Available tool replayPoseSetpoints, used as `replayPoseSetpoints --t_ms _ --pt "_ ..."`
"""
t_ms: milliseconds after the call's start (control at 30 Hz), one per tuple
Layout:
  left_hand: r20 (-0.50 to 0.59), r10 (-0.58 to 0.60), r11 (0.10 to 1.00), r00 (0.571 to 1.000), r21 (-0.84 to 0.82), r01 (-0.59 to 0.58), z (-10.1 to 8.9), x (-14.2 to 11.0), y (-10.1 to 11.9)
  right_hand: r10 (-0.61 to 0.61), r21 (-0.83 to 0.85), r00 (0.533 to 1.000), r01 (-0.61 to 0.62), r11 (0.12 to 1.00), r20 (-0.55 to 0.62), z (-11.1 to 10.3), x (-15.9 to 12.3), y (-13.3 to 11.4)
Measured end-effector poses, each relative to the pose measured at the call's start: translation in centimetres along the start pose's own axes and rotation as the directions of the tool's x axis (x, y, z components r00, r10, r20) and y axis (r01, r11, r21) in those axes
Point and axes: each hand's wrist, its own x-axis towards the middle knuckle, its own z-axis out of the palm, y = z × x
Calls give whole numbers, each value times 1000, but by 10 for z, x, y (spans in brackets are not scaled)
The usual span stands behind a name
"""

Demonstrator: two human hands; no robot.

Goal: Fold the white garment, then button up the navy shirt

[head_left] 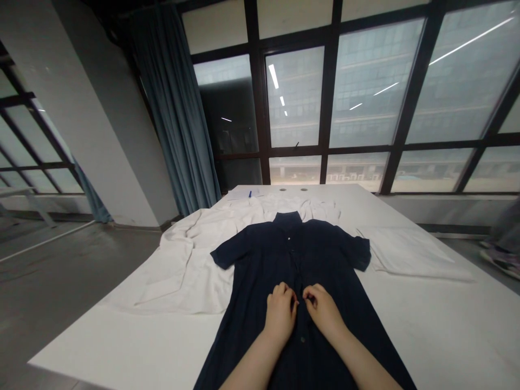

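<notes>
A dark navy short-sleeved garment (pixel 260 260) with a button front lies flat and spread out on a white table (pixel 426 325), collar toward the window. My left hand (pixel 280 311) and my right hand (pixel 323 309) rest on its middle, on either side of the button placket. Both hands have their fingers curled and pinched on the placket fabric, facing each other a few centimetres apart. A small pale button (pixel 288 238) shows higher up the front.
Crumpled white cloths (pixel 182 265) lie under and left of the garment; a folded white piece (pixel 406 252) lies to the right. A blue pen (pixel 250 193) sits at the table's far end. Tall windows and a grey curtain stand behind. Someone's shoe (pixel 501 260) shows at the right edge.
</notes>
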Motion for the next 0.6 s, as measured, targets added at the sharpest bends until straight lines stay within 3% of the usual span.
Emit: replayPoseSetpoints --t_ms 100,200,433,600 --pt "-8 2 987 1000 158 -1 -2 -2 4 0 0 999 0 1000 37 0 0 -2" --pt "27 -6 985 1000 170 1 -2 -2 6 46 -10 997 -45 999 56 0 0 -5" --pt "41 -42 997 998 61 40 -2 0 5 77 -54 995 -74 996 57 1 -2 -9" --pt "61 -194 961 979 -190 203 2 7 0 71 -39 997 -70 997 12 3 -3 -9"
